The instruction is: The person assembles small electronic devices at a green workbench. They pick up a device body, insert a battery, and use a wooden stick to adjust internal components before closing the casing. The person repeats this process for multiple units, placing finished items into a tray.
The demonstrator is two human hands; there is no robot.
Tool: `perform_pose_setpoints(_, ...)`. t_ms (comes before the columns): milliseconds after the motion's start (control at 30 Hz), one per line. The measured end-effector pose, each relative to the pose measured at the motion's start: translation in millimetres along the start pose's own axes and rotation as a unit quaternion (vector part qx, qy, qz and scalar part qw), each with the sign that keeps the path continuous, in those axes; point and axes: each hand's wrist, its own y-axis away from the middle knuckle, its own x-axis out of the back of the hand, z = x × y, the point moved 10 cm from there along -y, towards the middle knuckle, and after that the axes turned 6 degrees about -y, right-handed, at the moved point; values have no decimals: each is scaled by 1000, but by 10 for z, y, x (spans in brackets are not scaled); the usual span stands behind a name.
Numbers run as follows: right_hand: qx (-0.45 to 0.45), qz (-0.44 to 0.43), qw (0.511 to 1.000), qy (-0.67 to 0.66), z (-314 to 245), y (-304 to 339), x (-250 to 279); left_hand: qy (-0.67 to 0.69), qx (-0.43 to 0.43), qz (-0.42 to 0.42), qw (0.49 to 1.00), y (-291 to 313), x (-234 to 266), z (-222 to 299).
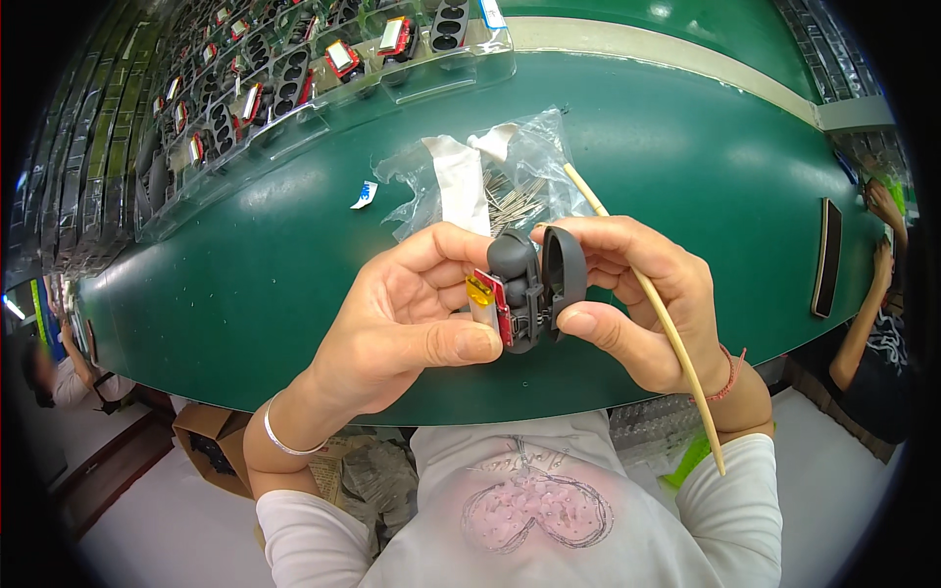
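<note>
Left hand (pixel 377 328) grips the dark body (pixel 511 257), thumb on the side with the red board (pixel 505 312), index finger near the top. Right hand (pixel 652 304) pinches the lid (pixel 566 269) between thumb and fingertips, just right of the body. Both parts sit between the hands, above the table (pixel 676 167), upright and edge-on. Looks like one hand per part to keep the gap visible; can't tell if a hinge joins them.

Board faces the left palm, yellow tape (pixel 478 289) on it (probably held that way so the thumb steadies it).

Stick (pixel 676 338) is tucked through the right hand, tip beyond the index finger, other end past the wrist. Likely parked there so it stays to hand while the fingers are busy.

Just beyond the hands: clear bag (pixel 545 137) with thin pins (pixel 512 203), presumably near for easy reach. Tray (pixel 446 86) of similar parts farther off, ahead of the left hand, likely clear of the working spot.
</note>
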Motion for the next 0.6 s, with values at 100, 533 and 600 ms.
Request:
perform_pose_setpoints(100, 16, -2, 1000, 9, -16, -5, -4, -1, 9, 4, 1000, -4, -22, 5)
perform_pose_setpoints(533, -16, -24, 1000, -1, -50, 30, -11, -23, 13, 11, 1000, -19, 0, -26)
perform_pose_setpoints(600, -7, -17, 1000, 6, -53, 36, -5, 6, -50, -67, 996, -28, -22, -7)
